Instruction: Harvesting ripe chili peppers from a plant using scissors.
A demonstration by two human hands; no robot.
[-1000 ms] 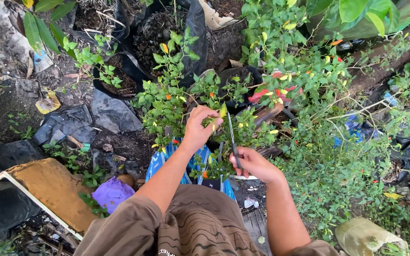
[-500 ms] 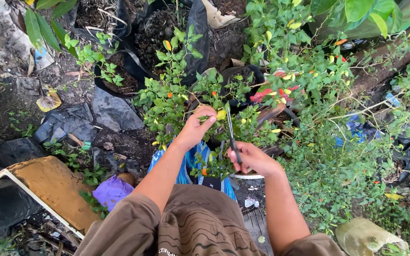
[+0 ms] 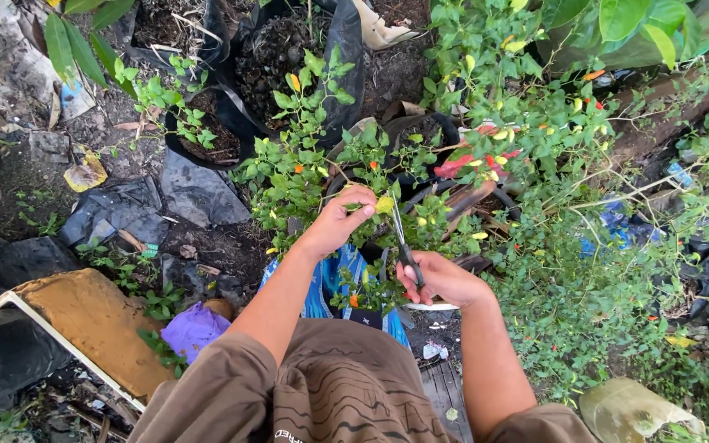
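My left hand [image 3: 340, 218] pinches a small yellow-green chili pepper [image 3: 384, 203] on a potted chili plant [image 3: 305, 168] just in front of me. My right hand [image 3: 436, 279] grips a pair of scissors [image 3: 400, 238] by the dark handles. The blades point up toward the pepper's stem, right beside my left fingertips. The plant carries several small orange and yellow peppers among green leaves. Beneath my hands a blue striped bag [image 3: 322, 287] shows, partly hidden by leaves and my arms.
Black grow bags with soil [image 3: 272, 57] stand behind the plant. More chili bushes [image 3: 535, 123] fill the right side. A purple bag [image 3: 193, 332] and a brown board [image 3: 92, 324] lie at the left. Black plastic sheets [image 3: 125, 209] cover the ground.
The scissors have tilted and risen closer to the pepper held by my left hand. My right hand shifted slightly up and left. My left hand stayed on the pepper.
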